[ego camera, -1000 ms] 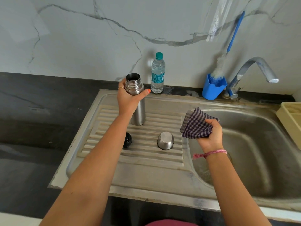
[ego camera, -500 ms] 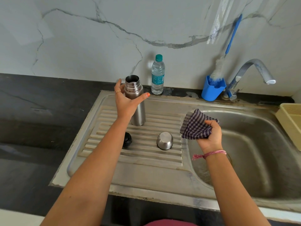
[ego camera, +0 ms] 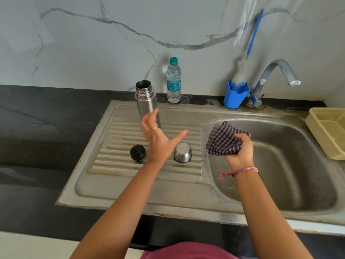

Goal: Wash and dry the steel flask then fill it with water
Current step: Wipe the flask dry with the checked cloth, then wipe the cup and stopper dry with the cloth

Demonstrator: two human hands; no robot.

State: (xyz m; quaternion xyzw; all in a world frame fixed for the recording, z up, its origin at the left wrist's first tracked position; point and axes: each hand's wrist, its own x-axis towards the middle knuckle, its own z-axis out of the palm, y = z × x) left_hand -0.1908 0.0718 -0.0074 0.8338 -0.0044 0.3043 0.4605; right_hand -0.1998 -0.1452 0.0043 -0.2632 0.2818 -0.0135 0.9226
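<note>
The steel flask stands upright and uncapped at the back of the ribbed draining board. My left hand hovers just in front of it, fingers spread, holding nothing. On the board lie the flask's black stopper to the left of my wrist and its steel cup lid, upside down, to the right. My right hand grips a bunched purple checked cloth over the left edge of the sink basin.
A plastic water bottle stands against the wall behind the flask. A blue holder with a bottle brush sits beside the tap. A cream plastic basket rests at the right. Dark counter lies left.
My left hand has let go of the flask and drawn back toward me with the fingers spread. The flask stays standing. The right hand still holds the cloth.
</note>
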